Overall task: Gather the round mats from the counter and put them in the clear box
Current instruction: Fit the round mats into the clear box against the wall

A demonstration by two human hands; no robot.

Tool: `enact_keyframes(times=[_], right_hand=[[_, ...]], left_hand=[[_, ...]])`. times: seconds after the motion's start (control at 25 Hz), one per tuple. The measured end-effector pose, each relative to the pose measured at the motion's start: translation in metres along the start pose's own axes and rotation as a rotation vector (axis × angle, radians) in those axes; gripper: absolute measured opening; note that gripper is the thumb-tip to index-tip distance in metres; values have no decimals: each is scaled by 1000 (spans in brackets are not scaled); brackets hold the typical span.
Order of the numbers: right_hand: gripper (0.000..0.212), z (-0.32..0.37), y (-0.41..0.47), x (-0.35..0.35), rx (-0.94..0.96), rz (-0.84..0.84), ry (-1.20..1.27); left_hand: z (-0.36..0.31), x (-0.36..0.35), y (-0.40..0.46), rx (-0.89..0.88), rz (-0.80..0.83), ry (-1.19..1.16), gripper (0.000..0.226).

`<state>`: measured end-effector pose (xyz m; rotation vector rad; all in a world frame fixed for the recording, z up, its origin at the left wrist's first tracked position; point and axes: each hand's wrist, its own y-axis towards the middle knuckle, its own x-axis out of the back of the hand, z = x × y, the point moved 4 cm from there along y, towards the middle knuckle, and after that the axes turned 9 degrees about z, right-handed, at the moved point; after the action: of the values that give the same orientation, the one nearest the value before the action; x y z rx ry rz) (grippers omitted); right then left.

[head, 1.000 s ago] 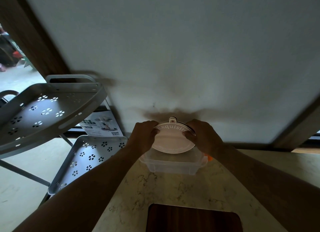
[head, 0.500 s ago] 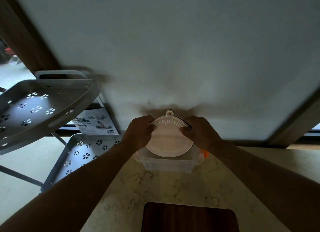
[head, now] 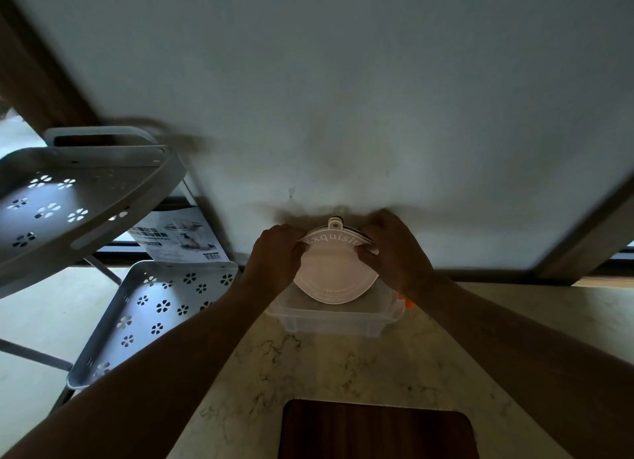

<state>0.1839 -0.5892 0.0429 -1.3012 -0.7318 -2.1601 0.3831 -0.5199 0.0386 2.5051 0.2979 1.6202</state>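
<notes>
A stack of round pale mats (head: 334, 270), the top one lettered "Exquisite" with a small tab at its far edge, is tilted over the clear box (head: 331, 319). My left hand (head: 278, 261) grips the stack's left rim. On the right rim my right hand (head: 399, 252) holds it too. The near edge of the stack dips into the box's opening. The box stands on the marble counter (head: 343, 366) against the white wall. Darker mats show behind the top one at the upper right edge.
A dark wooden board (head: 375, 431) lies on the counter near me. Left of the counter stands a grey metal rack with flower-cut shelves (head: 161, 307), a printed leaflet (head: 178, 235) behind it. An orange clip (head: 408, 304) shows at the box's right side.
Both hands have kept hold of the mat stack over the box; its near edge sits lower into the opening. The view shifted a little to the right.
</notes>
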Motion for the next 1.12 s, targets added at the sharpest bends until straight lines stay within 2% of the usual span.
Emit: enact_keyframes(times=[0.2,0.32,0.52,0.72,1.12], right_hand=[[20,0,-2,0,0,-39,18],[18,1,-2,-1,11,-40,23],[17,2,-2,-2,27,-42,8],[17,-1,-2,-5,-40,-59,43],[27,-3,0,-3,-50,-18,13]], left_hand=[[1,-3,-1,3,-52,25,15],[0,-4,4,-9,-12,42,12],[0,-4,3,-12,-37,31,11],[-1,-6,2,-22,-32,14,15],[0,-7,3,-26,-9,13,24]])
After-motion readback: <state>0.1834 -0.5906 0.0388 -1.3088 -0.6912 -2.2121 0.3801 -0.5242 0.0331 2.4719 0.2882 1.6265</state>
